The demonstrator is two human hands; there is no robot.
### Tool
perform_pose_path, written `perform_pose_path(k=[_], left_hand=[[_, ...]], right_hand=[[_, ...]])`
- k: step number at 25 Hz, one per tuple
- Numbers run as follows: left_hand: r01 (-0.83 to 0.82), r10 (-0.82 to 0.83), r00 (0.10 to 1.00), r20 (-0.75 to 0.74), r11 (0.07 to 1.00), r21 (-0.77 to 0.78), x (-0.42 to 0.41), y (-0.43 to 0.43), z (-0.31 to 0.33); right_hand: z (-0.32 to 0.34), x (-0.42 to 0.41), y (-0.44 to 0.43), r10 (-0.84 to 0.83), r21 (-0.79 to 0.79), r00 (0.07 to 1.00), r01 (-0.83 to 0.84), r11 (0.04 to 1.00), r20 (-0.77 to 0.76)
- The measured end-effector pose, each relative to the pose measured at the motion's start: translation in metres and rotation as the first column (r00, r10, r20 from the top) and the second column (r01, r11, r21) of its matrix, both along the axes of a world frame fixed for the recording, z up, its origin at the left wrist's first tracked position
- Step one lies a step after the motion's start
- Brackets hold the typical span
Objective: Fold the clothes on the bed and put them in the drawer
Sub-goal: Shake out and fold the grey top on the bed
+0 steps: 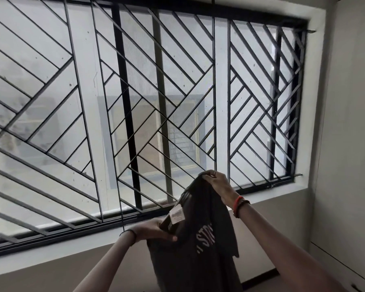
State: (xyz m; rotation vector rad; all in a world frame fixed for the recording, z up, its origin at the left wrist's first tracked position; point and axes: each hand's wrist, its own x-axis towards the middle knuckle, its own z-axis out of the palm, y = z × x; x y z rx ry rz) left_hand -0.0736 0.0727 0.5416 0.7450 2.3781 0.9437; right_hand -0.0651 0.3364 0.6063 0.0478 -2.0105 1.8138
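Head view: dark T-shirt [198, 262] below right hand [217, 186], against left hand [154, 230].

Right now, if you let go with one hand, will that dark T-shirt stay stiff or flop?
Probably flop: the dark T-shirt hangs in soft folds below the right hand and left hand. It looks light, since a fingertip pinch holds its top up.

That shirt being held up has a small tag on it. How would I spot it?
Find the big window with black slanted bars; before its lower edge a person holds up a dark grey T-shirt. The tag sits at the shirt's upper left edge, just above the left hand. It is the only small pale rectangle on the dark cloth, unlike the white lettering lower down.
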Motion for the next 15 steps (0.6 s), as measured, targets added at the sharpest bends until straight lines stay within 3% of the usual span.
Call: perform_pose_path(k=[4,7,11,15], left_hand=[[-0.051,0.032,0.997,-0.065,0.950,-0.309,-0.023,-0.014,-0.027],[-0.165,0.137,0.985,-0.102,0.920,-0.355,-0.018,-0.012,-0.027],[-0.297,0.263,0.946,-0.189,0.937,-0.184,-0.056,-0.025,-0.051],[-0.351,0.361,0.929,-0.080,0.929,0.120,-0.104,-0.027,-0.085]], right_hand=[[0.008,0.004,0.017,0.021,0.146,1.000,-0.019,0.989,-0.015],[0.007,0.004,0.028,-0.021,0.174,1.000,0.017,0.985,0.020],[-0.002,0.002,0.033,-0.038,0.149,0.993,0.022,0.989,0.111],[-0.005,0.007,0.037,-0.064,0.257,0.995,0.042,0.965,0.076]])
